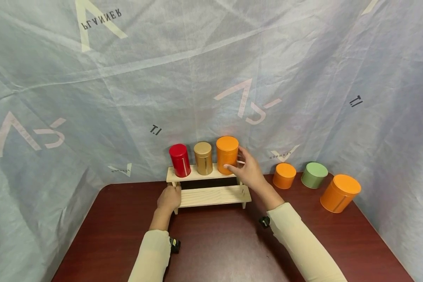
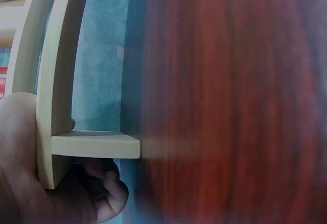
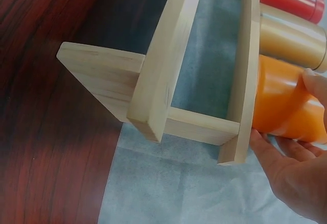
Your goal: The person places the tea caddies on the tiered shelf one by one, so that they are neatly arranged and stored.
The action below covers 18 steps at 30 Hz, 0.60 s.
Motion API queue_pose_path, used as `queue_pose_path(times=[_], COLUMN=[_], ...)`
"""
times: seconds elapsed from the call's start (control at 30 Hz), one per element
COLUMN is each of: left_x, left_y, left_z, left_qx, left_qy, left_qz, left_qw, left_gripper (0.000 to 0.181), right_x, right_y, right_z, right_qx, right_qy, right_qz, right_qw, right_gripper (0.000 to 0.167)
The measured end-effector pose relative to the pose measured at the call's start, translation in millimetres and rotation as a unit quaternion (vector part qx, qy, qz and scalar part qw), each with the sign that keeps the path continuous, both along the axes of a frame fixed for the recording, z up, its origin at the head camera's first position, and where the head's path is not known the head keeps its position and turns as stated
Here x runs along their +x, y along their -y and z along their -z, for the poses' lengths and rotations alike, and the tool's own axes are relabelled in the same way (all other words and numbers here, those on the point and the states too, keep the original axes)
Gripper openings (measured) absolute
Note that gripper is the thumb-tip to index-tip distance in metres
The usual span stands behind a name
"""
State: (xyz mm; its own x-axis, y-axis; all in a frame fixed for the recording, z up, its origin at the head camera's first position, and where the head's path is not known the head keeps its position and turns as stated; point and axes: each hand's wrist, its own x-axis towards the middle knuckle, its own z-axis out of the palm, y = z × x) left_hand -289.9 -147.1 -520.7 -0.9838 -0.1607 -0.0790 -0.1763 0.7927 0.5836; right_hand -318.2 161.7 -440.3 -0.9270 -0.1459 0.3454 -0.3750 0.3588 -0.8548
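Observation:
A two-tier wooden rack [image 1: 211,196] stands near the back of the table. On its upper tier, a red tin [image 1: 180,160], a gold tin [image 1: 203,159] and a tall orange tin [image 1: 227,156] stand upright in a row. My right hand [image 1: 249,171] holds the tall orange tin from the right, thumb in front and fingers behind; its base meets the board in the right wrist view. At the rack's left end my left hand [image 1: 169,197] grips the wood, its fingers curled around the side piece [image 2: 94,145] in the left wrist view.
To the right on the dark red table [image 1: 215,243] stand a small orange tin [image 1: 284,176], a green tin [image 1: 314,175] and a wider orange tin [image 1: 340,194]. A grey printed cloth [image 1: 183,86] hangs close behind the rack and along both sides.

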Motion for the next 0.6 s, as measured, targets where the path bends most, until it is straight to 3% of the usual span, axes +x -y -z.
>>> queue_pose_path(times=[0.6], left_x=[-0.6], left_y=[-2.1], left_z=[3.5], left_qx=[0.008], left_qy=[-0.009], left_qz=[-0.017], left_qw=[0.9998], left_gripper=[0.058], right_x=[5.0], right_y=[0.0], right_z=[4.9], right_qx=[0.024], right_qy=[0.005], right_qz=[0.013], right_qw=[0.9996], right_gripper=[0.084])
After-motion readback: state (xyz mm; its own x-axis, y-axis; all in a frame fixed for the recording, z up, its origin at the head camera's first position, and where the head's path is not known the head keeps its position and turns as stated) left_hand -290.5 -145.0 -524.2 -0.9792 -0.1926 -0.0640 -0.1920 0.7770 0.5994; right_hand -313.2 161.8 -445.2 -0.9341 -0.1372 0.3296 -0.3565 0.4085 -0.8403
